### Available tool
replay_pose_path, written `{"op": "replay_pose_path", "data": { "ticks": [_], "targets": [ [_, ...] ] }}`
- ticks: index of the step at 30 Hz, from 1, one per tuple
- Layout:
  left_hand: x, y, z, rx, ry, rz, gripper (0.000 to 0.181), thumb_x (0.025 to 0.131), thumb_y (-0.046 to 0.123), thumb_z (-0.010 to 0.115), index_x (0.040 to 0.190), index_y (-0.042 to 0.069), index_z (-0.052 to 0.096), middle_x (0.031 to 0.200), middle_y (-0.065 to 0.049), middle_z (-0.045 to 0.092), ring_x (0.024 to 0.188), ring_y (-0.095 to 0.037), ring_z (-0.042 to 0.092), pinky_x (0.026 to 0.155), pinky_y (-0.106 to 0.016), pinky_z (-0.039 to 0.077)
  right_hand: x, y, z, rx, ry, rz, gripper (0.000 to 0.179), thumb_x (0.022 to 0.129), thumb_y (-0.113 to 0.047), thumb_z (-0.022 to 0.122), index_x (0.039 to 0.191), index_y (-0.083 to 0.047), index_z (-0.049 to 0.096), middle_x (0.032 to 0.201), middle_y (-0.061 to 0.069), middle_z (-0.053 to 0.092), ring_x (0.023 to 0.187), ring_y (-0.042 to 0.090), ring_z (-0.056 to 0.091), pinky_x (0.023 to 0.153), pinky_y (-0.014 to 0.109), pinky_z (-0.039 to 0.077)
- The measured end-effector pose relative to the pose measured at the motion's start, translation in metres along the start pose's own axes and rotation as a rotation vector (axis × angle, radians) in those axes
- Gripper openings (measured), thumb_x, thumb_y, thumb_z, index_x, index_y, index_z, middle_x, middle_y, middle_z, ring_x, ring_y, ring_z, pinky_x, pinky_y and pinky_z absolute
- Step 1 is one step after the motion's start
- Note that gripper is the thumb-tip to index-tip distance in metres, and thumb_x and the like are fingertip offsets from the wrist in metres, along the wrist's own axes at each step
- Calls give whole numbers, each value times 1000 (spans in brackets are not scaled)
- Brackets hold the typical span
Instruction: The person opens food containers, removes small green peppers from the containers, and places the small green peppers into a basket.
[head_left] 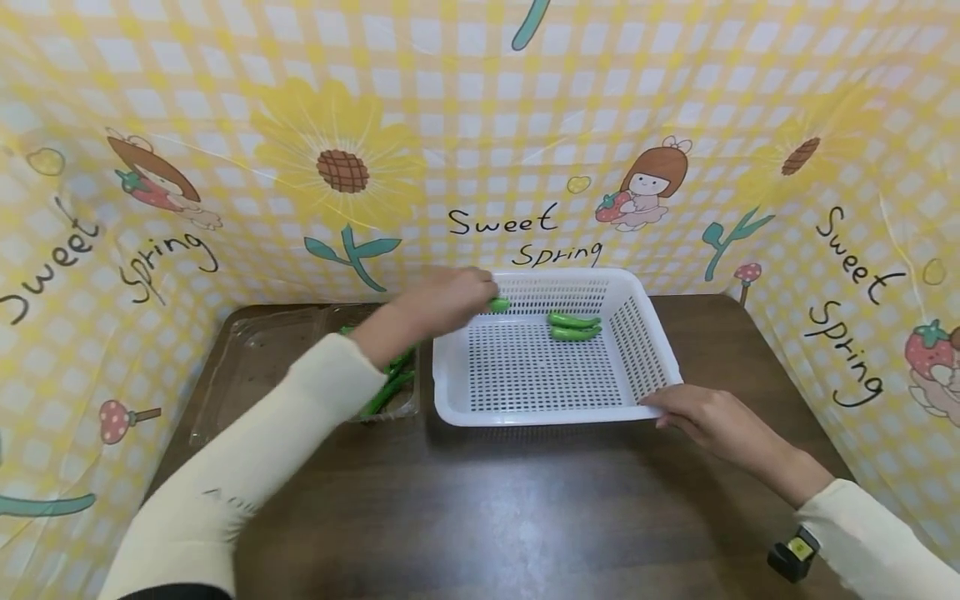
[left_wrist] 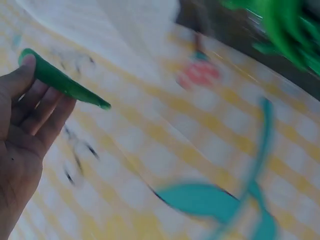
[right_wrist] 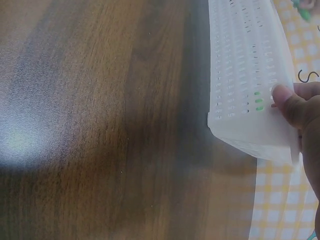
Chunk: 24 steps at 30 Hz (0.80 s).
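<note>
My left hand (head_left: pixel 448 298) is over the back left of a white perforated plastic basket (head_left: pixel 540 417). Between thumb and fingers it pinches a green chili pepper (left_wrist: pixel 67 84), whose narrow tip points away from the palm in the left wrist view. Two more green peppers (head_left: pixel 575 327) lie side by side inside the basket, toward its back right. At the basket's front right corner, my right hand (head_left: pixel 716 423) grips the rim, with the thumb (right_wrist: pixel 284 94) on the outer wall.
Left of the basket, several green peppers (head_left: pixel 392 385) fill part of a clear plastic container (head_left: pixel 415 402). A clear plastic lid or tray (head_left: pixel 262 358) lies beside it. Yellow checked cloth (head_left: pixel 487 108) walls the brown wooden table (head_left: pixel 487 517) at the back and both sides.
</note>
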<state>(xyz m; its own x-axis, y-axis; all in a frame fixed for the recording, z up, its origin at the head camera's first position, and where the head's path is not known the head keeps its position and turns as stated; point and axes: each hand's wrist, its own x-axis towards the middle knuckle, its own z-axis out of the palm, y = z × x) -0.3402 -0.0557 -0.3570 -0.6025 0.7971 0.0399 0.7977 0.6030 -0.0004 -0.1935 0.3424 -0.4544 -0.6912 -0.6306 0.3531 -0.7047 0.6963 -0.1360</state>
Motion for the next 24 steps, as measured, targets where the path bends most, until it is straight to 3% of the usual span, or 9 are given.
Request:
{"op": "replay_pose_path", "data": {
  "ticks": [4,8,11,12,18,24],
  "targets": [
    [49,29,14,38,-77,52,13,96,7,67,107,11,73,104,-2,72,92,-15,67,81,-25,58,-1,0,0,1,1,1,41,77,-9,85,116,-14,75,112,-4,76,100,17,75,81,29,60],
    [96,57,25,45,-135,94,11,97,7,61,98,14,70,95,0,69,81,-12,61,74,-21,54,-1,0,0,6,-9,16,39,78,-10,85,116,-16,75,113,-5,76,101,17,75,81,32,62],
    [124,76,31,-37,-176,63,13,101,12,54,92,15,63,89,1,63,76,-13,53,72,-23,48,-2,0,0,3,-8,13,39,79,-10,85,116,-16,75,112,-6,76,100,16,75,81,31,61],
    [132,82,33,-26,-179,77,13,101,13,54,93,16,63,89,2,62,77,-12,52,73,-22,48,-2,0,1,3,-6,9,38,78,-11,85,115,-17,75,111,-6,76,99,15,74,81,30,61],
    [158,112,43,-41,-226,55,10,102,12,57,105,16,65,94,3,64,80,-11,54,75,-21,48,-4,1,2,10,13,1,39,78,-9,85,115,-15,75,111,-5,76,99,16,74,82,28,60],
    [163,118,65,-234,-242,-107,14,103,11,54,110,14,66,96,1,64,79,-11,57,71,-20,47,-3,2,1,22,-18,36,37,81,-11,84,117,-16,74,113,-6,76,101,14,74,81,32,62]
  ]
}}
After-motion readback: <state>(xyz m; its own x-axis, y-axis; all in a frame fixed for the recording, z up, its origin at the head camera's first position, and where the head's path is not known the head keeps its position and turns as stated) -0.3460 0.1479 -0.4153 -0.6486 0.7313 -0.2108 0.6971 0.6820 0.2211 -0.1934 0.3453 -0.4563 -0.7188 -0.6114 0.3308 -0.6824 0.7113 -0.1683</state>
